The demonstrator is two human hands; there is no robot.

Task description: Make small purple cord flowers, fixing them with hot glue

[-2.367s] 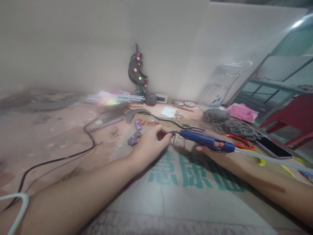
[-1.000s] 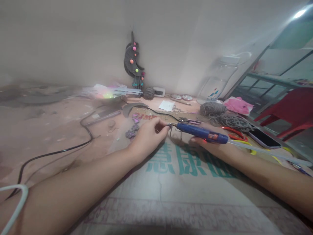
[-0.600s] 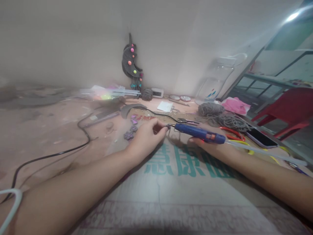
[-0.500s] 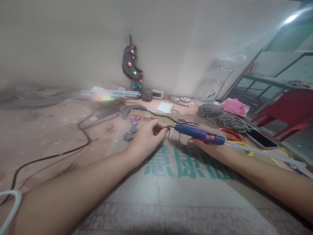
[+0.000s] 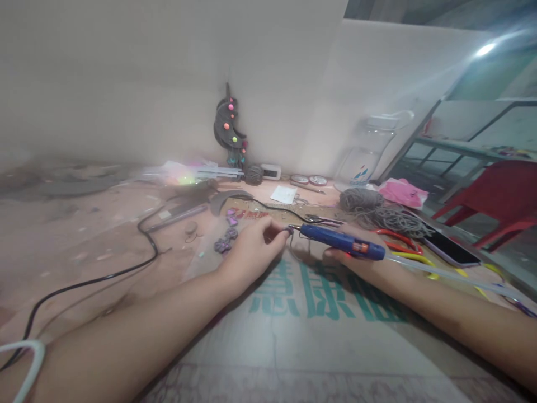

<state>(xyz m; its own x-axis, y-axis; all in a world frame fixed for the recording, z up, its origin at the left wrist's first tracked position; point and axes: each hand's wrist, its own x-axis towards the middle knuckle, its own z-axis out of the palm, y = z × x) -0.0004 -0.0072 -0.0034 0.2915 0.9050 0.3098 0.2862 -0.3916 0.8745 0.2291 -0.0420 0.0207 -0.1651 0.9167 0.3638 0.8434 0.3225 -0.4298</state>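
Note:
My left hand pinches a small dark piece between thumb and fingertips. A blue glue gun is held in my right hand, its metal tip touching or almost touching that small piece. A clear glue stick sticks out of the gun's back end. Thin grey yarn hangs in a loop under the piece. Small grey and purple flower-like pieces lie just left of my left hand, on the printed sheet.
Grey yarn, orange-red scissors, a phone and a pink cloth lie at right. A clear bottle stands by the wall. A grey moon ornament hangs there. A black cable crosses the left side.
The whole view has shifted slightly, so things appear a little lower. Both hands keep nearly the same pose, with the gun tip still at the small piece.

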